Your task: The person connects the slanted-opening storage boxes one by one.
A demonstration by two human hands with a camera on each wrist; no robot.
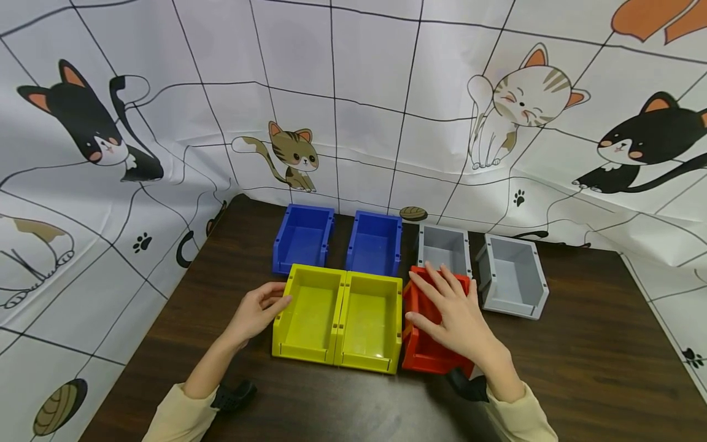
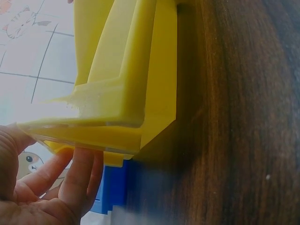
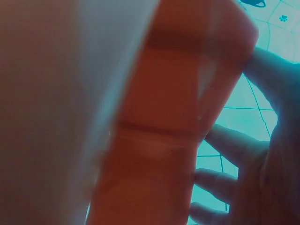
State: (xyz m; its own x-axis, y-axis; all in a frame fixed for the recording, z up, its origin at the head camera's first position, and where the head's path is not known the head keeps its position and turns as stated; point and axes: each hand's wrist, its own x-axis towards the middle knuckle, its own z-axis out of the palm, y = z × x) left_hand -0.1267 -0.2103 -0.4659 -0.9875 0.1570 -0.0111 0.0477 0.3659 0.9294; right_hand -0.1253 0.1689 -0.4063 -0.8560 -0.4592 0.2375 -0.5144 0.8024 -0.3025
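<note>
bins on dark wood-grain counter point(image 1: 580, 344), two rows. back row: two blue plastic bins point(image 1: 338, 240) side by side, then two grey plastic bins point(image 1: 480, 261), the right one skewed and a bit apart. front row: two yellow plastic bins point(image 1: 339, 316) touching each other, red plastic bin point(image 1: 425, 350) just right of them.

left hand point(image 1: 255, 311): fingers straight-ish, tips on the outer left wall of the left yellow bin near its back corner. pressing or steadying, not wrapped round it. right hand point(image 1: 455, 310): flat and spread over the red bin, fingers extended across its top toward the back rim. resting or pressing, no clear curl round an edge.

step in hand, my read: lining up the front row, left hand bracing the yellow pair while the right handles the red bin. red sits tilted against the right yellow bin, not square. next move probably needs the red bin rotated flush and slid in line, without knocking the grey bin right behind it.

view differences:
- head: only view with the full layout, plus the cat-print cloth point(image 1: 353, 92) behind.
- left wrist: close on the yellow bin's wall point(image 2: 136, 84), fingers point(image 2: 77, 176) straight against its lower edge, blue bin beyond. confirms no wrap.
- right wrist: red wall point(image 3: 168, 117) fills frame, blurred, tinted; fingers point(image 3: 232, 145) spread beside it. contact itself unclear.
</note>
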